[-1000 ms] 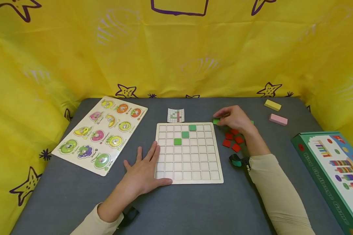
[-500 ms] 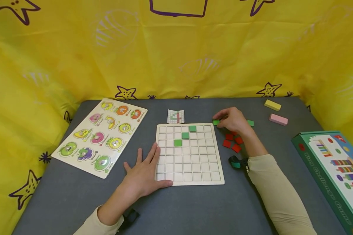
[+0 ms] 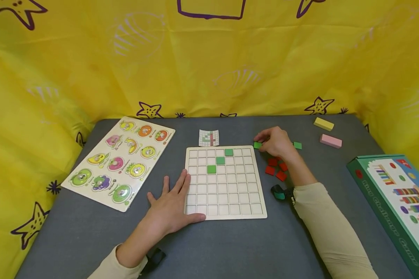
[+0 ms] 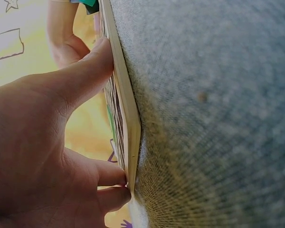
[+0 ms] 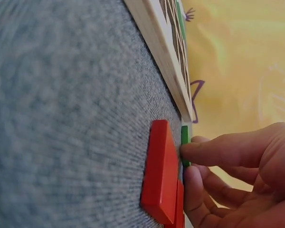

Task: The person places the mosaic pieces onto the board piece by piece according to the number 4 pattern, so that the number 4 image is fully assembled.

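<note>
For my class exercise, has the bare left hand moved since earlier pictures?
No; in the head view, the left hand stays put against the pale square gridded board.

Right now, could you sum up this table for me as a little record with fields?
left hand: fingers spread, touching the board at its left and near edges
right hand: fingers curled at a green tile
on board: three green squares in a diagonal
behind board: small patterned card
right of board: loose red tiles
far left: fruit puzzle
far right: yellow block, pink block, game box
</note>
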Motion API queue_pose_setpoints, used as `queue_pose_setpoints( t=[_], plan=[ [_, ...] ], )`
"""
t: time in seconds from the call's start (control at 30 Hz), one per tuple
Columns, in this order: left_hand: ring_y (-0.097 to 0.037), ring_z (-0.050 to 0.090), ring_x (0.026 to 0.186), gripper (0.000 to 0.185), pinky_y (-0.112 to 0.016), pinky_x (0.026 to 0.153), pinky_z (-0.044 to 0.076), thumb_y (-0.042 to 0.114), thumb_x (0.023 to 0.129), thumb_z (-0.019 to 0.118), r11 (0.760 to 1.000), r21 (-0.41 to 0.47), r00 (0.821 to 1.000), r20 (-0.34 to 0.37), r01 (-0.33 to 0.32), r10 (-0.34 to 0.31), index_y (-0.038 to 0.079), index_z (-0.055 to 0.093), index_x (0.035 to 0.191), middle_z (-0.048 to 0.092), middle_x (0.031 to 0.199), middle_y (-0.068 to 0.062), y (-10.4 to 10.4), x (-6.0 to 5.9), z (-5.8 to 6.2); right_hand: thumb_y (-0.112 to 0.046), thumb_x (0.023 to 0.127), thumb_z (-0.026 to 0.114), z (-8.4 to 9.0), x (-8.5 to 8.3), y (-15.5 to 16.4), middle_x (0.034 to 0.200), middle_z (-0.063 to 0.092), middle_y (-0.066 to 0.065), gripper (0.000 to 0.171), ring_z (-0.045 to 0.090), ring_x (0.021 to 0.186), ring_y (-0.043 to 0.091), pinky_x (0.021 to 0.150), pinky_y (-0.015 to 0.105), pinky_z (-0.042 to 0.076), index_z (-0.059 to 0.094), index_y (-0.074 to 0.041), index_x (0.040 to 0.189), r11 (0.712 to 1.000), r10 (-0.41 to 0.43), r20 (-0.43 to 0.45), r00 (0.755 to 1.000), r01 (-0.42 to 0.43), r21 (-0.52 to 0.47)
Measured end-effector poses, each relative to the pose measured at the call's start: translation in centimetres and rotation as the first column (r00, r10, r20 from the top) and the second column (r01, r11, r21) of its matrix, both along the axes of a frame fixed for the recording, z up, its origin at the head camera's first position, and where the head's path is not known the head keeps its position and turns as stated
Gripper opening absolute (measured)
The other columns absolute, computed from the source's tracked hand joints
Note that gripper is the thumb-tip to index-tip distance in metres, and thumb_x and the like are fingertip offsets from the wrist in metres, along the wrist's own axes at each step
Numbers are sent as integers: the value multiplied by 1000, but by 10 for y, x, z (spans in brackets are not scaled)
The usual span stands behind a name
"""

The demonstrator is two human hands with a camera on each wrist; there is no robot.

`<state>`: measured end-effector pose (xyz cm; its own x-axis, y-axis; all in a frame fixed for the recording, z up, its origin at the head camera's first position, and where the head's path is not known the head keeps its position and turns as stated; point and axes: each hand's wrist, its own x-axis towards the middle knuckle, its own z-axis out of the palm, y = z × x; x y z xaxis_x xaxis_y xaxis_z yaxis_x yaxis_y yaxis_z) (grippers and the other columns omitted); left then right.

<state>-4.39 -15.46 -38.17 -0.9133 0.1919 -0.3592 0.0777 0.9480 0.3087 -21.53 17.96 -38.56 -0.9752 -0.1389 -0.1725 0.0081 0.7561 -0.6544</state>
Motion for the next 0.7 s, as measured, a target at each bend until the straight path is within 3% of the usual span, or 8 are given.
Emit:
queue_pose_setpoints(
  t=[0.37,0.7],
  plan=[
    [-55,5,157,124,-95,98,11,75,77,77,1000,-2,1000,7,-2,2,15,17,168,3,177,0,-1,-1,0,4,84,75,5,2,2,110,76,18,30,66,102,33,75,28,50,80,-4,113,1000,-5,-3,1000,5,-11],
    [-55,5,157,124,-95,98,10,75,77,77,1000,-3,1000,14,-4,4,15,17,169,2,177,1,0,-1,0,4,84,76,11,4,2,111,76,17,31,67,98,29,75,30,51,81,-6,113,1000,1,1,1000,-1,-31]
  ],
)
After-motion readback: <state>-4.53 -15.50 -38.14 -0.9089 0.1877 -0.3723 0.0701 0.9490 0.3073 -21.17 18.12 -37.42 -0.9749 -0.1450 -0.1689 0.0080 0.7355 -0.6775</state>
